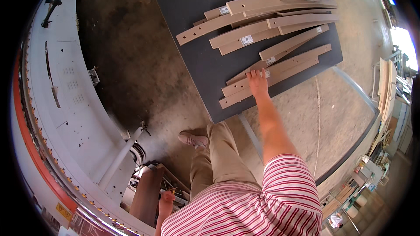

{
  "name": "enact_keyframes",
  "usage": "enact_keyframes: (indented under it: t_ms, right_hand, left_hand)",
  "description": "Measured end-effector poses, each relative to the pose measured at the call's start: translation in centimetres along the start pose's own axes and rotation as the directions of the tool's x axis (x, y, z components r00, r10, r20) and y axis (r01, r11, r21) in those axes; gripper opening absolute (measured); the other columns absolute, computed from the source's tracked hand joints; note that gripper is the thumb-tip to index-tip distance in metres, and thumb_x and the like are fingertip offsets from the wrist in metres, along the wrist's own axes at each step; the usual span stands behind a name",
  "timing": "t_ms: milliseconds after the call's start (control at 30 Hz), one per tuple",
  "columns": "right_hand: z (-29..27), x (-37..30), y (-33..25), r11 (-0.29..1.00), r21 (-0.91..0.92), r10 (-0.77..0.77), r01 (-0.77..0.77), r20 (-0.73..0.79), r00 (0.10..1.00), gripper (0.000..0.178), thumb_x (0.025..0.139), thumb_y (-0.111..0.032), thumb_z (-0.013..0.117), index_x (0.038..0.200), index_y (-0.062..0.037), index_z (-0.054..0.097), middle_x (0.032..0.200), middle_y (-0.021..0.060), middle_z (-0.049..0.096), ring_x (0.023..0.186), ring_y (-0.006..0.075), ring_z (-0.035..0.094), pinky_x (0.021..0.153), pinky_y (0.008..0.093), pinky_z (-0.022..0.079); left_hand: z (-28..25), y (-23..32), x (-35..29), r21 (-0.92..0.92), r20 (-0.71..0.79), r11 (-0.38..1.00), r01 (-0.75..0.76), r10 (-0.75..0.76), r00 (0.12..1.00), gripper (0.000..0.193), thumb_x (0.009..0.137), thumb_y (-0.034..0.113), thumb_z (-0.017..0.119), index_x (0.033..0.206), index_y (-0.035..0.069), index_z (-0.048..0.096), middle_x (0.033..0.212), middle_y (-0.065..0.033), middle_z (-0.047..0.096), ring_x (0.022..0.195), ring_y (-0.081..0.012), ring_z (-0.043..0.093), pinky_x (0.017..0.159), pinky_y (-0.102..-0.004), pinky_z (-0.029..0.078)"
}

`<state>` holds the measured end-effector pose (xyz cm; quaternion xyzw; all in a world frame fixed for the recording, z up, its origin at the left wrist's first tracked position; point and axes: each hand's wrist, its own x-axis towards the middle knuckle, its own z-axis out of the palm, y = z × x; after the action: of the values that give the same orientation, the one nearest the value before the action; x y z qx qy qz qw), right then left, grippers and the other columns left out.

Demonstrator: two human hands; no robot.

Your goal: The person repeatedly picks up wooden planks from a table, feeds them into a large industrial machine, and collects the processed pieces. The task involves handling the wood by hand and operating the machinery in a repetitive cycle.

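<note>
My right hand [258, 82] reaches over the dark table and rests on a drilled wooden strip [280, 72] at its near edge. Its fingers look apart, touching the strip beside a white label [267, 74]. A second, notched strip [270, 83] lies against it on the near side. Just beyond, two more strips [292, 43] overlap at an angle. Low at the left, my left hand [166, 199] hangs beside a brown panel [148, 192]. Its fingers look curled, with a small yellowish thing [173, 190] at them; what it is stays unclear.
More labelled strips [258, 6] are piled across the dark table [192, 65]. A long pale machine [65, 118] with an orange-red edge runs along the left. Boards lean on a rack [385, 87] at the right. A person [336, 220] is far off at lower right.
</note>
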<state>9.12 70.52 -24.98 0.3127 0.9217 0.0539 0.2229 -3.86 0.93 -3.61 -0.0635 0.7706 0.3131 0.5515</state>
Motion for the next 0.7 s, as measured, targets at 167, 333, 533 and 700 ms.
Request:
enact_keyframes:
  t_ms: [167,333,533,700]
  right_hand:
    - [0.6,-2.1,2.8,0.972,0.061,-0.223,0.226,-0.041,0.974,0.031,0.088,-0.013,0.056,0.119,-0.0117,0.059,0.117,0.0055,0.057,0.119,0.0239,0.052,0.115,0.0524,0.029]
    - [3.1,-4.1,3.5,0.976,-0.122,-0.194,0.182,-0.098,0.976,0.026,0.089,-0.015,0.055,0.114,-0.009,0.061,0.111,0.0076,0.06,0.115,0.0252,0.055,0.113,0.0525,0.031]
    - [0.9,-2.0,1.2,0.958,0.037,-0.286,0.285,0.185,0.94,0.021,0.086,-0.02,0.061,0.105,-0.0102,0.061,0.104,0.0101,0.064,0.108,0.0285,0.06,0.101,0.0537,0.039]
    - [-11.5,-3.5,-3.7,0.728,0.459,-0.592,0.509,0.045,0.805,0.047,0.066,-0.025,0.08,0.105,-0.0085,0.06,0.098,0.0144,0.067,0.095,0.0347,0.066,0.076,0.0482,0.055]
  left_hand:
    - [1.3,9.7,1.6,0.076,-0.136,0.996,0.045,-0.035,0.99,0.021,0.101,0.018,0.052,0.114,0.002,0.055,0.093,-0.0096,0.068,0.082,-0.0166,0.066,0.075,-0.0302,0.052]
    - [3.9,13.4,3.2,0.044,-0.053,0.999,-0.005,0.008,0.999,0.025,0.102,0.018,0.049,0.119,0.001,0.055,0.102,-0.012,0.068,0.087,-0.0177,0.068,0.078,-0.0288,0.053]
    - [3.9,12.3,3.1,0.067,0.009,0.997,0.045,-0.046,0.999,0.03,0.102,0.026,0.05,0.118,0.001,0.055,0.102,-0.0123,0.067,0.089,-0.0181,0.067,0.08,-0.0294,0.053]
    - [5.2,15.6,2.8,-0.168,0.065,0.986,0.016,-0.005,0.998,0.039,0.099,0.032,0.059,0.121,0.002,0.053,0.106,-0.0107,0.067,0.092,-0.0179,0.066,0.083,-0.0307,0.053]
